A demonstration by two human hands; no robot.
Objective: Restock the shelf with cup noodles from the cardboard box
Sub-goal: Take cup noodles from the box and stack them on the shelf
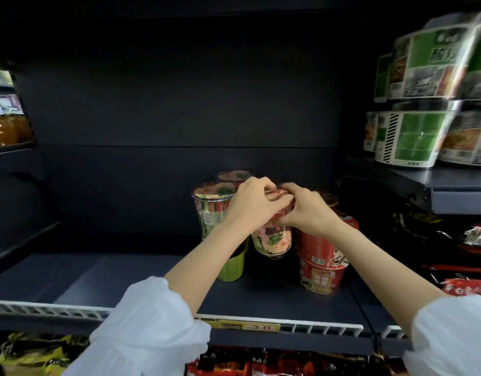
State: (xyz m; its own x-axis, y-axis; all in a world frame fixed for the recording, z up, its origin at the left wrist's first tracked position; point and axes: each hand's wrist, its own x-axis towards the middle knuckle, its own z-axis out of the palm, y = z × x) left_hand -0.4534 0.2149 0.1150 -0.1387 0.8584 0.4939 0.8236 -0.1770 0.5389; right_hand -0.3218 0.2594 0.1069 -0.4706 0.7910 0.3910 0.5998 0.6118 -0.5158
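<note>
Both hands hold one cup noodle (pixel 273 241) above the dark shelf (pixel 125 278), its base a little off the shelf floor. My left hand (pixel 254 204) curls over the lid from the left, and my right hand (pixel 307 210) grips the rim from the right. Just left stands a tall cup noodle (pixel 210 210) with a green and red wrapper, and another lid (pixel 232 175) shows behind it. A green cup (pixel 231 267) sits under my left forearm. To the right, red cups (pixel 322 263) are stacked. The cardboard box is out of view.
Green-labelled noodle bowls (pixel 421 104) fill a higher shelf at the right. Red and black packets (pixel 461 240) lie at the right, more packets (pixel 233 362) below. A white wire rail with a yellow price tag (pixel 244 326) edges the shelf front. Bottles (pixel 6 126) stand far left.
</note>
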